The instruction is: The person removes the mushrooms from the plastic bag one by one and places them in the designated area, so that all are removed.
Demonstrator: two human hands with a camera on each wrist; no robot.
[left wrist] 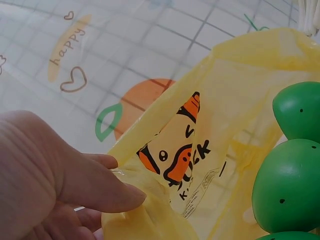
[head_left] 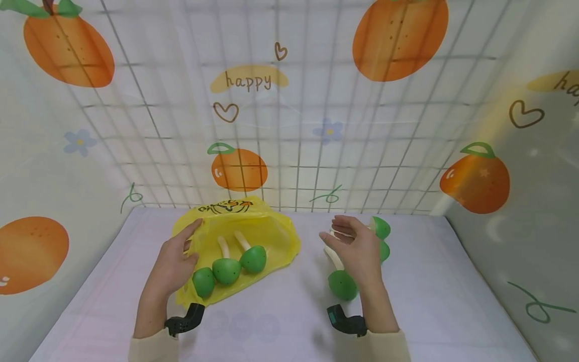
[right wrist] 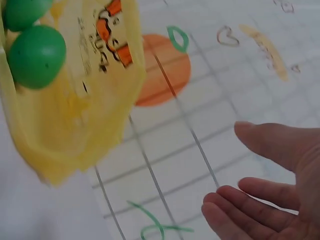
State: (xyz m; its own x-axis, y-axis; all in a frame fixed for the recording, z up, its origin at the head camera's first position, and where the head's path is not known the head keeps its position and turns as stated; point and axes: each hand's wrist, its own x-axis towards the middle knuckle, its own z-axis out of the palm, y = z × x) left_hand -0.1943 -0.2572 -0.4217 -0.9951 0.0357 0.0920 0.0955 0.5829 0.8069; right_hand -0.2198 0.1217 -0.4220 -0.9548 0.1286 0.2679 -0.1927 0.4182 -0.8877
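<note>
A yellow plastic bag (head_left: 281,236) with a printed duck face lies spread open at the left of the table. My left hand (head_left: 171,264) pinches its left edge, thumb (left wrist: 112,187) over the film in the left wrist view. Inside rest three green-capped toy mushrooms (head_left: 226,271) with black dots, white stems pointing toward the back. To the right, my right hand (head_left: 362,249), holding nothing, hovers over more toy mushrooms (head_left: 342,285). Its thumb stands apart from the loosely bent fingers (right wrist: 250,210). The hand partly hides these mushrooms, including one (head_left: 382,228) at the back.
A white tabletop (head_left: 280,327) carries everything. Behind it stands a wire grid (head_left: 307,171) covered by a translucent sheet printed with oranges. Similar printed sheets (head_left: 534,241) hang along both sides.
</note>
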